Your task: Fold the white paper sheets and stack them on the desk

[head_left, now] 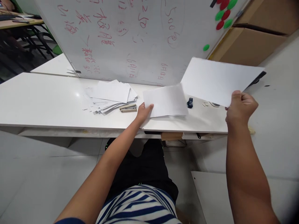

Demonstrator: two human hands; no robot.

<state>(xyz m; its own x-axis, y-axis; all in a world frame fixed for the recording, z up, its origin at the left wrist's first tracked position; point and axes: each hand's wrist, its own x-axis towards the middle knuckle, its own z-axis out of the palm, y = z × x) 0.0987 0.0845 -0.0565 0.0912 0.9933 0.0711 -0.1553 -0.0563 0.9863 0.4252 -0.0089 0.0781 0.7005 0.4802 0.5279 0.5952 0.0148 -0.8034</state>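
My left hand (144,112) grips the left edge of some white paper (167,101) on the white shelf, thumb on top and the other fingers hidden below. Raised at the right, my right hand (241,107) pinches the lower right corner of a white sheet (217,79), which tilts above the shelf and covers what lies behind it. Beside my left hand lies a beige stapler (128,108). Further left is a loose, fanned pile of white papers (109,93). A small dark blue object (190,103) stands between the two lots of paper; its kind is unclear.
A whiteboard (140,43) with red writing rises behind the shelf (46,102), with red and green magnets (226,15) at its upper right. Cardboard boxes (257,43) stand behind it. Small pale pieces (205,104) lie near the raised sheet. A person sits at a far desk, upper left.
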